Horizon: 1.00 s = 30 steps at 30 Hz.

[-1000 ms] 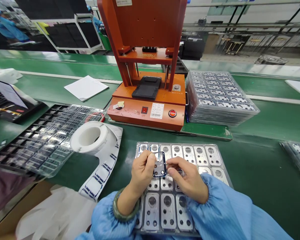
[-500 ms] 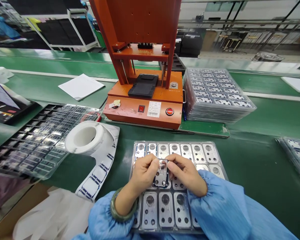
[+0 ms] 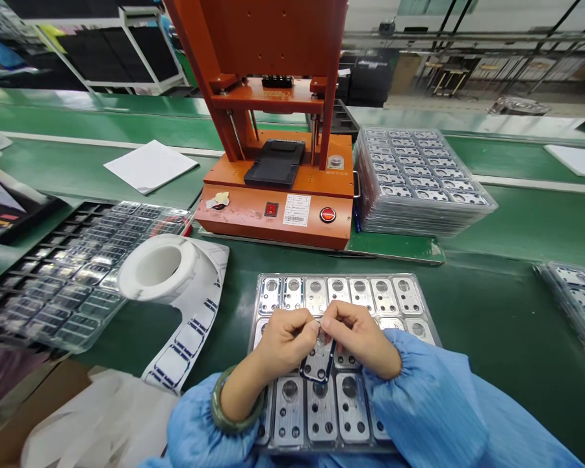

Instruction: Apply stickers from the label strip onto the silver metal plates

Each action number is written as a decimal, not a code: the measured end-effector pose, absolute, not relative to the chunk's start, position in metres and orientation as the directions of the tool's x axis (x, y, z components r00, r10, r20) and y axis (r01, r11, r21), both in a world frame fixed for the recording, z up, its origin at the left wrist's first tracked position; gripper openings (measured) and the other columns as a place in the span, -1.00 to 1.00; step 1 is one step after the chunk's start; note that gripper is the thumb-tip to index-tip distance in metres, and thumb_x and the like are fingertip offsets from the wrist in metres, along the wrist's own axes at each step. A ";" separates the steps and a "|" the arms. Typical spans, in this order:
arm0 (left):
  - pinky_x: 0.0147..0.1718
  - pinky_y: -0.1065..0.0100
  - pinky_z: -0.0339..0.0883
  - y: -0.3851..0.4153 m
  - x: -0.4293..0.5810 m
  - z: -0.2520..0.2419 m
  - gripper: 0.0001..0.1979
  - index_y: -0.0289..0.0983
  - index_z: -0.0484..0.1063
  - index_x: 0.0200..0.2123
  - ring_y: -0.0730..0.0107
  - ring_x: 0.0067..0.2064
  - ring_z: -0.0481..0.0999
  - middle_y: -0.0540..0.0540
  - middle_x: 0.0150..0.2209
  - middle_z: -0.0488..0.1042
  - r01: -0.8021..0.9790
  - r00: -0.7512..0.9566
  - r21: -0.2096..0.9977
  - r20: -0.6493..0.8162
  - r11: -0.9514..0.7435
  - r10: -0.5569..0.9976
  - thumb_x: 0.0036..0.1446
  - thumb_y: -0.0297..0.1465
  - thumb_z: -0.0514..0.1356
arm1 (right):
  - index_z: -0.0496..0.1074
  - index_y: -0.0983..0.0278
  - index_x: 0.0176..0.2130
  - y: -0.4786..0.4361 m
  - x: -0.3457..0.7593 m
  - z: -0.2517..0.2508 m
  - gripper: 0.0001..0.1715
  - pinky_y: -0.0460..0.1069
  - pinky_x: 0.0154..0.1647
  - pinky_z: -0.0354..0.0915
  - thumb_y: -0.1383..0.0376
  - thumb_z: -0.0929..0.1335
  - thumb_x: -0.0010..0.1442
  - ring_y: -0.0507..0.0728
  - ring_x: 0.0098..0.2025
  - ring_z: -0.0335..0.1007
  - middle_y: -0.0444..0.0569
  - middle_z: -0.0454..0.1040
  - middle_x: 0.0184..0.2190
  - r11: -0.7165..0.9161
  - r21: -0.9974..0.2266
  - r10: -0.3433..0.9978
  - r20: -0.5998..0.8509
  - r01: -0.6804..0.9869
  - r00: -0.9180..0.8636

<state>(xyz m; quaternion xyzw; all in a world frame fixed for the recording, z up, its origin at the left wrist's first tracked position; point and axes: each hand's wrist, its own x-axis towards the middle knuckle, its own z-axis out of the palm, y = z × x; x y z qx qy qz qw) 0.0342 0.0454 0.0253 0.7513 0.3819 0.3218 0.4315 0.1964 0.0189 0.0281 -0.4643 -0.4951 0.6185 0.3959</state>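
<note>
Between my hands is a small silver metal plate (image 3: 318,361) with a dark blue edge and round holes, tilted over the tray. My left hand (image 3: 288,339) pinches it near its upper end. The fingertips of my right hand (image 3: 355,333) are pinched together at the plate's upper right corner, close to my left thumb; whether they hold the plate or a thin film on it is hidden. Beneath both hands lies a clear plastic tray (image 3: 254,354) with rows of similar silver plates. Some plates in its far left row have blue edges.
An orange press (image 3: 273,224) with a black fixture (image 3: 275,162) stands ahead. Stacked clear trays (image 3: 419,218) are to its right. At left, a roll of white label tape (image 3: 158,263) trails a strip with blue outlines, beside a black parts tray (image 3: 24,286).
The plate has turned and its lower end swings slightly nearer to me. My hands have come closer together at its upper end. The whole view has shifted a little.
</note>
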 end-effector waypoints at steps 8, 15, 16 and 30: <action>-0.61 0.48 0.15 0.046 0.035 0.026 -0.67 -0.29 0.31 -0.68 0.51 -0.65 0.33 0.00 -0.72 0.36 0.266 0.556 0.905 0.138 -0.333 0.820 0.09 -0.38 0.00 | 0.29 0.29 -0.52 0.020 0.196 0.029 -0.61 -0.17 -0.67 0.08 0.06 0.35 0.12 -0.04 -0.64 0.14 -0.17 0.30 -0.64 -0.201 -0.979 0.931 -0.178 -0.041 -0.319; -0.61 0.48 0.17 0.045 0.032 0.025 -0.67 -0.28 0.31 -0.67 0.50 -0.64 0.34 -0.01 -0.70 0.39 0.246 0.553 0.918 0.130 -0.310 0.823 0.10 -0.36 -0.01 | 0.34 0.31 -0.45 0.021 0.202 0.030 -0.69 -0.13 -0.59 0.20 0.11 0.30 0.15 0.00 -0.57 0.23 -0.09 0.38 -0.54 -0.207 -0.975 0.900 -0.156 -0.085 -0.407; -0.61 0.48 0.17 0.045 0.032 0.025 -0.67 -0.28 0.31 -0.67 0.50 -0.64 0.34 -0.01 -0.70 0.39 0.250 0.555 0.916 0.131 -0.314 0.821 0.09 -0.36 0.00 | 0.34 0.31 -0.45 0.021 0.203 0.030 -0.72 -0.13 -0.59 0.19 0.15 0.31 0.14 0.00 -0.58 0.23 -0.10 0.38 -0.54 -0.205 -0.975 0.900 -0.155 -0.083 -0.407; -0.62 0.48 0.10 0.044 0.033 0.025 -0.67 -0.29 0.30 -0.70 0.53 -0.65 0.27 0.01 -0.73 0.31 0.322 0.567 0.894 0.080 -0.310 0.820 0.06 -0.37 -0.01 | 0.35 0.29 -0.50 0.026 0.206 0.029 -0.92 -0.17 -0.70 0.15 0.31 0.30 -0.04 -0.03 -0.70 0.22 -0.21 0.30 -0.72 -0.287 -0.958 0.866 -0.250 -0.022 -0.433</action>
